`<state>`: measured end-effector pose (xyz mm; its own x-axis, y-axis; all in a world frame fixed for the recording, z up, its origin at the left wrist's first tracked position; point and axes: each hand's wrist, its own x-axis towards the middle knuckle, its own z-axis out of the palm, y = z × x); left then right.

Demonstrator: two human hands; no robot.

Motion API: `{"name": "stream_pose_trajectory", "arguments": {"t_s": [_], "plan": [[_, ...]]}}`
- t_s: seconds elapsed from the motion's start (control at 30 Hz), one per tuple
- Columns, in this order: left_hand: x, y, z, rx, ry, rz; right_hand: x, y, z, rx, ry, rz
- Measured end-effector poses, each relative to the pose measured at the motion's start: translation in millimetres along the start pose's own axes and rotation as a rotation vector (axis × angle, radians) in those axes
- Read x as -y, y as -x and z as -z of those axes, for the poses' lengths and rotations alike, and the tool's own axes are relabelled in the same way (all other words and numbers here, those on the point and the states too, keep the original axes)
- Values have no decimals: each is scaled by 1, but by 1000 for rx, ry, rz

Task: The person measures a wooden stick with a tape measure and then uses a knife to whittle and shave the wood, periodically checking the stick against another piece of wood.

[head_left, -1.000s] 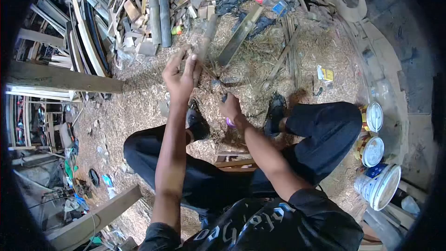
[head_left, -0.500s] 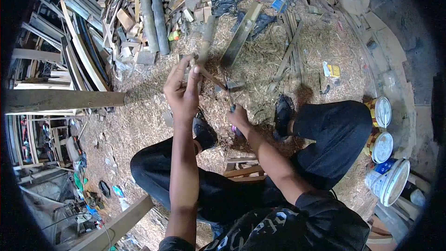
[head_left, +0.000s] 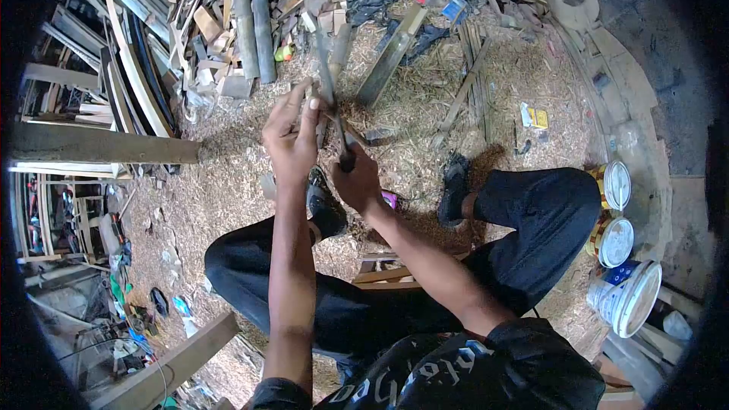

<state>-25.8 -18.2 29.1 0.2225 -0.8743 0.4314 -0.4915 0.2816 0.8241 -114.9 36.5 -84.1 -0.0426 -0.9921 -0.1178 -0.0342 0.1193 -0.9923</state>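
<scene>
My left hand (head_left: 291, 137) is raised in front of me, thumb and fingers pinched around the end of a slim brown wooden piece (head_left: 355, 134). The piece slants down to the right, partly hidden behind a long, thin grey tool (head_left: 328, 76) shaped like a file. My right hand (head_left: 358, 181) is closed around the tool's near end. The tool points away from me and passes close beside my left fingertips. Its far part is blurred.
Wood shavings cover the floor (head_left: 228, 205) between my feet. Offcuts (head_left: 209, 23) are heaped at the far left, near a thick plank (head_left: 391, 57). A beam (head_left: 106, 143) juts in from the left. Several buckets (head_left: 638, 300) stand at the right by my knee.
My right hand has moved left and away from me, close to my left hand. The tool has slid forward along the wooden piece, its far part now beyond my left fingertips.
</scene>
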Motion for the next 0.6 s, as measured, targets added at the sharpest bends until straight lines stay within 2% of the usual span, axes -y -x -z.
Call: {"name": "stream_pose_trajectory", "arguments": {"t_s": [0.03, 0.07, 0.1, 0.17, 0.2, 0.27, 0.4, 0.43, 0.5, 0.53, 0.57, 0.6], "plan": [[-3, 0, 0, 14, -74, -66, -22, 1, -2, -71, 15, 26], [0, 0, 0, 1, -47, -65, -49, -2, 9, 125, 115, -182], [0, 0, -1, -5, -43, -70, -61, -1, 10, -37, 356, 52], [-1, 1, 1, -6, 2, 12, -79, -10, 12, 73, 293, -14], [-2, 6, 3, -1, 0, 19, -68, -3, 14, 75, 293, -22], [-5, 1, 1, 3, 78, 120, -8, -6, 19, 159, 276, -258], [6, 2, 0, -46, 36, 10, 46, 8, 16, 117, 33, 42], [4, 3, 0, -46, 35, 13, 41, 8, 13, 119, 34, 39], [-4, 4, 2, 4, -85, -135, 13, 8, 6, -13, 103, 75], [-3, 5, 1, -20, -73, -118, -28, 6, 8, -18, 224, 44], [1, 5, 1, -21, -69, -124, -46, 2, 18, 34, 243, -15], [1, 2, 3, -41, -64, -88, -45, -5, 23, 82, 325, 27]]}}
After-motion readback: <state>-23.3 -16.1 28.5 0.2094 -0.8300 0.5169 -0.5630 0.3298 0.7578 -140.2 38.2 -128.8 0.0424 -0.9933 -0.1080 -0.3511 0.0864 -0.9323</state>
